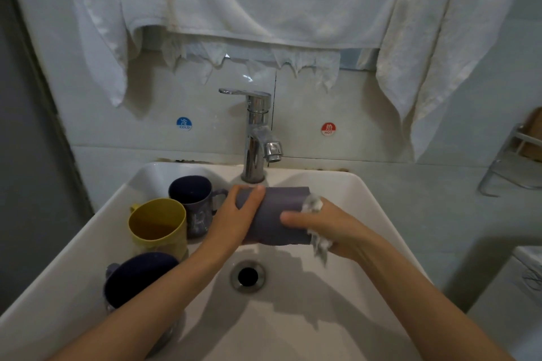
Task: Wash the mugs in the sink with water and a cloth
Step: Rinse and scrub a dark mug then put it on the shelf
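Note:
A grey-purple mug (275, 214) lies on its side above the white sink basin (366, 202), its mouth turned right. My left hand (234, 217) grips its base end. My right hand (325, 226) holds a wet whitish cloth (318, 240) pressed against the mug's rim. In the sink's left part stand a yellow mug (158, 224), a dark purple mug (193, 202) behind it, and a dark blue mug (137, 278) nearest me, partly hidden by my left forearm. No water runs from the chrome tap (258, 138).
The drain (247, 276) lies open in the basin's middle, below the held mug. White towels (264, 9) hang on the wall above the tap. A metal rack (510, 161) is fixed to the wall on the right. Cold and hot stickers flank the tap.

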Demonstrator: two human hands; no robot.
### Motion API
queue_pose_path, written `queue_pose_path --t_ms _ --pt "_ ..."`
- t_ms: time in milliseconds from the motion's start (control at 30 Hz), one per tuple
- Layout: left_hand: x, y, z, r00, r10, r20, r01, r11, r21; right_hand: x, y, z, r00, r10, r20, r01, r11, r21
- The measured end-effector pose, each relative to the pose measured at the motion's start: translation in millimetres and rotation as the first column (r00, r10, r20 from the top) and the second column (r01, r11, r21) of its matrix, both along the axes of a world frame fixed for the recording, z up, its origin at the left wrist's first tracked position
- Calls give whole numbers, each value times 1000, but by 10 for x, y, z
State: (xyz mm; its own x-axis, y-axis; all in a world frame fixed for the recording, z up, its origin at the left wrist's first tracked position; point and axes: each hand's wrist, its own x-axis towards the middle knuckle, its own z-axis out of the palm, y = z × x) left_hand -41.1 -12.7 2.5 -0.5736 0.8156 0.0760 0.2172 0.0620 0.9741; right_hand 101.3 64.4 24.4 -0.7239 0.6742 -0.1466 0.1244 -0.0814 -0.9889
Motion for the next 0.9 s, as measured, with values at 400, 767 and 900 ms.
queue_pose_path --t_ms 400,767,900 --pt "-21 -10 -121 953 -23 -303 75 984 161 -6 102 0 988 -96 -124 54 951 -305" --pt "-52 -15 38 974 7 227 7 998 -63 -13 -69 4 989 74 125 -113 931 347" --pt "-48 -15 -2 1000 19 -21 -17 995 97 -43 -94 31 999 14 -52 -15 1000 -24"
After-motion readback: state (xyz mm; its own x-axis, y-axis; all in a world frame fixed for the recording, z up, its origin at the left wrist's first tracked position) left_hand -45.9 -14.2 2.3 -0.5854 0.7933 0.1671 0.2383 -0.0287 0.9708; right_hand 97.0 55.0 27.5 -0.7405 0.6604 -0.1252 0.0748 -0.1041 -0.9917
